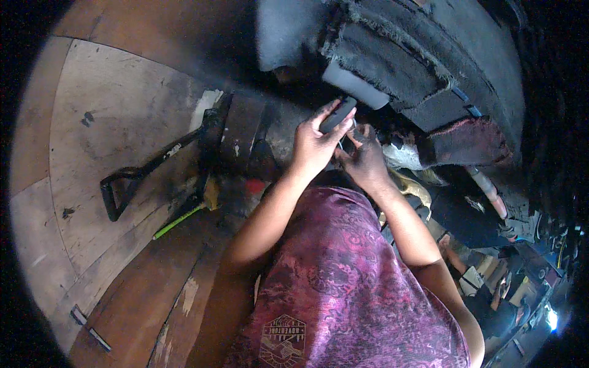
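Pinching a dark oblong piece (338, 116) in the head view, my left hand (311, 142) is holding it between thumb and fingers, just beyond the hem of my purple patterned shirt (343, 257). The piece's long axis is slanting from lower left to upper right, its far tip pointing toward a pale grey pad (356, 86) beneath a frayed fold of dark fabric (392, 58). My left hand is the nearer one, wrapping the piece directly; my right hand (367, 158) is hovering just beside, to the right and a little below. From that right hand, the piece is lying up and to the left. My right fingers are curling inward near a thin pale sliver (341, 145) between the two hands; I cannot tell whether they are pinching it. Off to my left, a black D-handled tool (161, 151) and a bright green stick (178, 222) are resting near pale wooden boards (123, 104).
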The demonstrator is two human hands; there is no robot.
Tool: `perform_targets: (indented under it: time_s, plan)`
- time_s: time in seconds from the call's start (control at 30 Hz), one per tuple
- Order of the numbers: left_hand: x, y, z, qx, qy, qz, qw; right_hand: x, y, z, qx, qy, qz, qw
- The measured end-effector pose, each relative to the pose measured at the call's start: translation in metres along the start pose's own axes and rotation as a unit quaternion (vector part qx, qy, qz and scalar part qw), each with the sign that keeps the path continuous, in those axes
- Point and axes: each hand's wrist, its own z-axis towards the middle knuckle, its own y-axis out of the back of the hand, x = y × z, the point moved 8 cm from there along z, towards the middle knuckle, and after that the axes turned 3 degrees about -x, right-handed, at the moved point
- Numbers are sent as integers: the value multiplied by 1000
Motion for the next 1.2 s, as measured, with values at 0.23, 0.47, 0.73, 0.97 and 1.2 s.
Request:
perform_targets:
  time_s: [0.23,0.47,0.73,0.97,1.2]
  plan:
    - [-16,8,-1,-30,-82,179,980,0,-5,-1,-87,-6,-43,995]
    - [-37,0,12,-67,-192,364,909,-7,-25,6,-18,-4,124,992]
    - [2,4,8,-66,-17,163,984,-7,-4,9,-49,25,42,998]
    - [-42,14,5,-15,-133,326,936,6,-30,5,80,-86,253,960]
    - [-62,15,9,16,-99,370,924,23,-45,6,128,-124,550,816]
